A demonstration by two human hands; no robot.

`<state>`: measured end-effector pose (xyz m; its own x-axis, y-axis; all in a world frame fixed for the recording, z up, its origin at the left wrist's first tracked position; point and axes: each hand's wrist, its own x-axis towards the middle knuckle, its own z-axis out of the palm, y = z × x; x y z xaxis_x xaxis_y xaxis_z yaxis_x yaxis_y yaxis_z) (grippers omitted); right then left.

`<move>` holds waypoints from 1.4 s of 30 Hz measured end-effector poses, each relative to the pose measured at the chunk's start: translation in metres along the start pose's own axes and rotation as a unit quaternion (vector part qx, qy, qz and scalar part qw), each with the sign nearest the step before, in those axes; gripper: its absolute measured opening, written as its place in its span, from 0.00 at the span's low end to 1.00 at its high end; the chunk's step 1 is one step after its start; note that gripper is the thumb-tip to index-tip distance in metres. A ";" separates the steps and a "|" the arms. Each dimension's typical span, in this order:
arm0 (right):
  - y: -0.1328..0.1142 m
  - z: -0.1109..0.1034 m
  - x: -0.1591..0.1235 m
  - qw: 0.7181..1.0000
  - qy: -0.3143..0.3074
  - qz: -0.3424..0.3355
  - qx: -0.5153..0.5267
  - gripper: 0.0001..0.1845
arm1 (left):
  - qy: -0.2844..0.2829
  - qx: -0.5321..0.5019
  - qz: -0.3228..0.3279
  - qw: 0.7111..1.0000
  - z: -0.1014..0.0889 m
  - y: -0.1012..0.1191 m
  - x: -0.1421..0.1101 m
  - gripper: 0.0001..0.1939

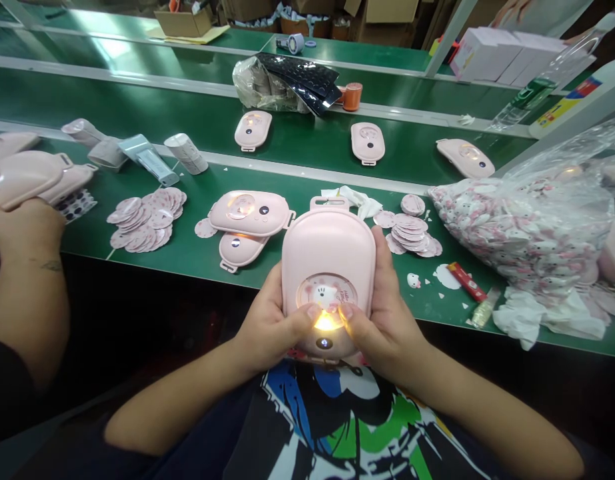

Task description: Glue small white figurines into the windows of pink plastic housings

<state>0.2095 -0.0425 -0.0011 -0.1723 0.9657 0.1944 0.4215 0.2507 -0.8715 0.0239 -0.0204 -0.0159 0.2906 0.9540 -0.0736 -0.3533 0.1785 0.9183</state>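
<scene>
The left hand (270, 321) and right hand (384, 310) both grasp a pink case (328, 257) by its sides, with the thumbs (307, 312) meeting on its face. The case is tilted up just over the near edge of a green belt (197, 261), its lower end toward a printed shirt (332, 420). It has rounded corners, a loop (328, 203) on top, a round window (327, 297) showing a white cat-like figure, a warm light glowing at the thumbs, and a small dark button (324, 343) below. Just left of the case lie two more cases (250, 213). Just right lies a stack of round stickers (410, 233), and farther right a bulging plastic bag (520, 230). Well left of the case, a co-worker's hand (22, 230) rests against another case (24, 177).
</scene>
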 end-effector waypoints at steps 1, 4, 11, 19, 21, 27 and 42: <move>-0.001 0.000 0.000 1.000 -0.001 -0.002 -0.005 0.52 | 0.002 -0.002 -0.001 1.000 0.000 0.000 0.000 0.25; -0.003 0.002 0.001 1.000 -0.003 -0.006 -0.013 0.53 | 0.005 -0.001 -0.007 1.000 0.000 -0.001 0.000 0.25; -0.007 0.003 0.003 0.999 -0.010 0.002 -0.047 0.54 | 0.006 -0.009 -0.016 1.000 0.001 0.000 0.001 0.24; -0.007 0.003 0.001 0.999 -0.014 -0.003 -0.037 0.54 | -0.003 -0.038 0.009 0.999 0.004 0.002 0.000 0.22; -0.008 0.003 0.001 0.999 -0.006 -0.008 -0.043 0.54 | -0.002 -0.037 0.009 0.999 0.004 0.002 -0.001 0.23; -0.011 0.003 0.000 0.999 -0.015 -0.011 -0.040 0.53 | -0.005 -0.035 0.007 0.999 0.005 0.004 -0.002 0.24; -0.017 0.004 -0.005 0.999 -0.024 -0.011 -0.040 0.54 | 0.010 -0.026 0.005 1.000 0.005 0.006 -0.009 0.23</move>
<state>0.1998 -0.0523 0.0111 -0.2241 0.9561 0.1889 0.4861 0.2776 -0.8286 0.0238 -0.0290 -0.0080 0.2682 0.9606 -0.0727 -0.4029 0.1804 0.8973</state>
